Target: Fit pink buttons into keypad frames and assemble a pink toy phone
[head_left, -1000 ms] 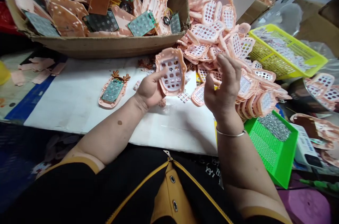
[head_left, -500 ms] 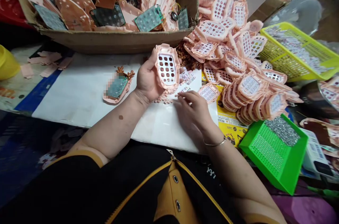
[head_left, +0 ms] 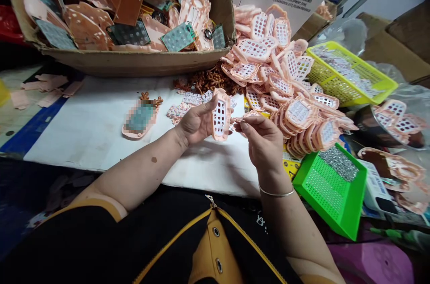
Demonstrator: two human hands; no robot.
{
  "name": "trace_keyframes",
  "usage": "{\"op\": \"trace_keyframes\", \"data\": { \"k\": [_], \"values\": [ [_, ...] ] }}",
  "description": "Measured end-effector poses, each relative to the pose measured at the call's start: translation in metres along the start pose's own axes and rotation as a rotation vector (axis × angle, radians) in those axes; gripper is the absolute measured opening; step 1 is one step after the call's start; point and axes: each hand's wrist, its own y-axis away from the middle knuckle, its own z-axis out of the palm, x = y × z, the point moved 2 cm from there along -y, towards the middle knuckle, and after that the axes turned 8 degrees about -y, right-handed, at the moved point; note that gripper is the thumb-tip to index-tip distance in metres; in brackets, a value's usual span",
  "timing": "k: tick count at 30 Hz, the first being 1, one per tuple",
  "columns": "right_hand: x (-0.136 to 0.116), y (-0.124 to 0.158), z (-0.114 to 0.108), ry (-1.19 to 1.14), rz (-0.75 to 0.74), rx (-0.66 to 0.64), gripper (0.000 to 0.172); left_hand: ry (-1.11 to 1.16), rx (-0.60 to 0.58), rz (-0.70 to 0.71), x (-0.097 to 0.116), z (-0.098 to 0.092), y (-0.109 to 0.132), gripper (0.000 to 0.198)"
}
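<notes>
My left hand [head_left: 198, 123] grips a pink plastic shell [head_left: 221, 116] with rows of holes through its white inner face, tilted on edge toward the right. Close to the shell's right side, my right hand [head_left: 264, 136] pinches a small pale pink piece [head_left: 238, 120], too small to name surely. Small pink and white pieces [head_left: 183, 107] lie in a loose heap behind my left hand. Farther left on the white board rests a pink shell half [head_left: 131, 134] holding a green circuit board [head_left: 138, 118], with brown antler-shaped parts [head_left: 151, 98] at its top; part of it is pixelated.
A cardboard box [head_left: 141, 63] of shells and circuit boards stands at the back. Pink shells [head_left: 258, 49] are piled at right, some stacked [head_left: 302, 118]. A yellow basket [head_left: 349, 82], a green tray [head_left: 329, 194] with screws, and brown antler parts [head_left: 215, 80] lie around.
My left hand has lowered the shell and turned it on edge. My right hand has risen from the small pieces to the shell's side, pinching a small piece. The view has shifted.
</notes>
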Motion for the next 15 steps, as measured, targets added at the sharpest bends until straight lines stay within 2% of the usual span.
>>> {"op": "trace_keyframes", "data": {
  "k": [2, 5, 15],
  "values": [
    [-0.007, 0.003, 0.006, 0.142, -0.181, -0.068, 0.005, -0.004, -0.079, -0.066, -0.006, 0.000, 0.000, 0.043],
    [-0.013, 0.007, 0.013, 0.354, -0.371, -0.169, 0.007, 0.025, -0.172, -0.080, -0.010, 0.000, 0.000, 0.052],
    [-0.031, 0.014, 0.018, 0.780, -0.625, -0.289, 0.013, 0.103, -0.205, -0.043, -0.008, -0.003, -0.001, 0.049]
  ]
}}
